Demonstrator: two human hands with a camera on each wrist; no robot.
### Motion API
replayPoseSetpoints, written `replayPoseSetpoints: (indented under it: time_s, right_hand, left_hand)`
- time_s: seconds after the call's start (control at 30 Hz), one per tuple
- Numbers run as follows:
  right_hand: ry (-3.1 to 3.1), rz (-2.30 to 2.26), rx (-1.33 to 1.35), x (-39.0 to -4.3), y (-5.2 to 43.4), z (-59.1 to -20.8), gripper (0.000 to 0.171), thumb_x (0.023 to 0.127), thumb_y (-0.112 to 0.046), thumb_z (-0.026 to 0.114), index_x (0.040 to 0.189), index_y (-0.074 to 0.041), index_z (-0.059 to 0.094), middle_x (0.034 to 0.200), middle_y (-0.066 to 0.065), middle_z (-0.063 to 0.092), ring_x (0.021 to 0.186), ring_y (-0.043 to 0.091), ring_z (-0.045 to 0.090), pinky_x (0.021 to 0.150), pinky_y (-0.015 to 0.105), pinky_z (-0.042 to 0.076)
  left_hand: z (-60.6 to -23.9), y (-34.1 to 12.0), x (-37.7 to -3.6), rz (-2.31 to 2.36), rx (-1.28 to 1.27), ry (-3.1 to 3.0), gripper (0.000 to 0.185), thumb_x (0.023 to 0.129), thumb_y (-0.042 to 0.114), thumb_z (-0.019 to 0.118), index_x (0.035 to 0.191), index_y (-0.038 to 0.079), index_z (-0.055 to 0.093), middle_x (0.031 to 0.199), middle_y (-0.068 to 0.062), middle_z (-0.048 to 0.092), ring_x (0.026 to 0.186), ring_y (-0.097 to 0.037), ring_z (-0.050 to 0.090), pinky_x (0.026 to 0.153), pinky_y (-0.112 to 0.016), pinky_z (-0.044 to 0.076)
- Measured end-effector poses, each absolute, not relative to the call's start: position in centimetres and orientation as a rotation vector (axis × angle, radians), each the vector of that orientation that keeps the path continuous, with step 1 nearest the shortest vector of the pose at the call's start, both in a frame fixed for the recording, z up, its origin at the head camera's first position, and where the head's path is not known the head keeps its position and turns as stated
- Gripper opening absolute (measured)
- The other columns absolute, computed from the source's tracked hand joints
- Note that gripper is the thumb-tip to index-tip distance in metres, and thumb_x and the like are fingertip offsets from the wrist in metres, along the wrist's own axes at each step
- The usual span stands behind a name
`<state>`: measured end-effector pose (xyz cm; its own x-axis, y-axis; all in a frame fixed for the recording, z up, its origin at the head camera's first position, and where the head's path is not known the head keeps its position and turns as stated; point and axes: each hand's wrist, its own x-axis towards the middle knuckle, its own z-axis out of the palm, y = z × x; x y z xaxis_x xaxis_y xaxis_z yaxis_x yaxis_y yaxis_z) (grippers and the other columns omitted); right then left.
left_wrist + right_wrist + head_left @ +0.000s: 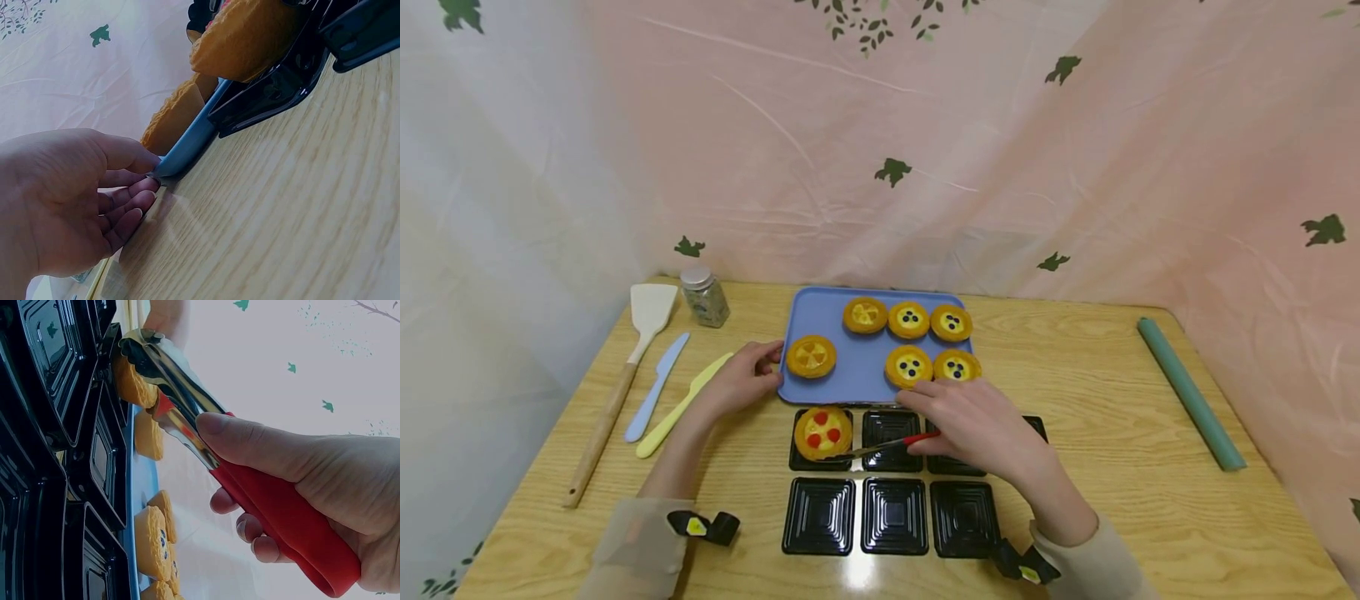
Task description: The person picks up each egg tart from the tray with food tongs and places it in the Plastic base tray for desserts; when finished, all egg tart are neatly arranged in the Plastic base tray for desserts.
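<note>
Tart [823, 435] in black tray [798, 462], tongs [919, 437] perhaps touching; blue tray [859, 360]: six tarts [865, 316].

The head camera looked forward and down from above, farthest off, over the surface [1097, 375]. The left wrist's sat low and close by the left grip [69, 194], its view tilted; the right wrist's looked closely past the right grip [312, 462], turned sideways. Both wrist views shared the blue tray [187, 147] and black moulds [265, 103].
</note>
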<state>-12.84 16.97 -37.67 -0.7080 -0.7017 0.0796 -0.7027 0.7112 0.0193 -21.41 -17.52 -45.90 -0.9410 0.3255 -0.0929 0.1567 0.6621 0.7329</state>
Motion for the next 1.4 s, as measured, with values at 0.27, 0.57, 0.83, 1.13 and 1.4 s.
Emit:
replayPoseSetpoints:
  time_s: [0.27, 0.57, 0.83, 1.13, 1.4]
  right_hand:
    - [-2.822, 0.033, 1.161, -12.8, 17.0, -37.7, 0.057, 0.080, -0.054, 0.082, 0.125, -0.020, 0.072, 0.110, -0.007, 0.075, 0.072, 0.006, 0.056, 0.057, 0.017, 0.039]
    - [-2.826, 0.054, 1.168, -12.9, 16.9, -37.6, 0.056, 0.080, -0.053, 0.082, 0.124, -0.019, 0.072, 0.110, -0.007, 0.075, 0.071, 0.006, 0.054, 0.056, 0.017, 0.038]
    - [-2.834, 0.057, 1.161, -12.8, 17.0, -37.5, 0.058, 0.079, -0.054, 0.083, 0.125, -0.020, 0.071, 0.110, -0.006, 0.075, 0.072, 0.006, 0.055, 0.056, 0.017, 0.038]
    - [-2.868, 0.096, 1.147, -12.8, 17.1, -37.3, 0.065, 0.077, -0.057, 0.083, 0.129, -0.019, 0.070, 0.116, -0.004, 0.075, 0.076, 0.006, 0.058, 0.058, 0.018, 0.043]
    - [-2.876, 0.143, 1.081, -13.2, 18.0, -36.8, 0.073, 0.077, -0.058, 0.083, 0.135, -0.016, 0.067, 0.125, 0.001, 0.074, 0.100, 0.018, 0.073, 0.077, 0.036, 0.061]
  left_hand:
    - [-45.9, -17.6, -21.5, 1.140, 0.401, 2.668, 0.063, 0.093, 0.012, 0.064, 0.150, -0.008, 0.045, 0.124, -0.024, 0.061, 0.100, -0.027, 0.056, 0.088, -0.037, 0.045]
    - [-45.9, -17.6, -21.5, 1.130, 0.393, 2.665, 0.063, 0.094, 0.011, 0.064, 0.151, -0.008, 0.044, 0.124, -0.024, 0.061, 0.101, -0.027, 0.056, 0.088, -0.037, 0.045]
    - [-45.9, -17.6, -21.6, 1.123, 0.397, 2.663, 0.063, 0.094, 0.011, 0.064, 0.151, -0.008, 0.044, 0.125, -0.024, 0.061, 0.102, -0.028, 0.057, 0.089, -0.039, 0.046]
    - [-46.0, -17.6, -21.5, 1.140, 0.400, 2.674, 0.063, 0.093, 0.010, 0.064, 0.150, -0.009, 0.046, 0.123, -0.024, 0.061, 0.101, -0.027, 0.057, 0.088, -0.037, 0.045]
    - [-46.1, -17.6, -21.5, 1.138, 0.405, 2.678, 0.062, 0.093, 0.010, 0.064, 0.149, -0.008, 0.046, 0.122, -0.024, 0.061, 0.100, -0.027, 0.057, 0.088, -0.037, 0.045]
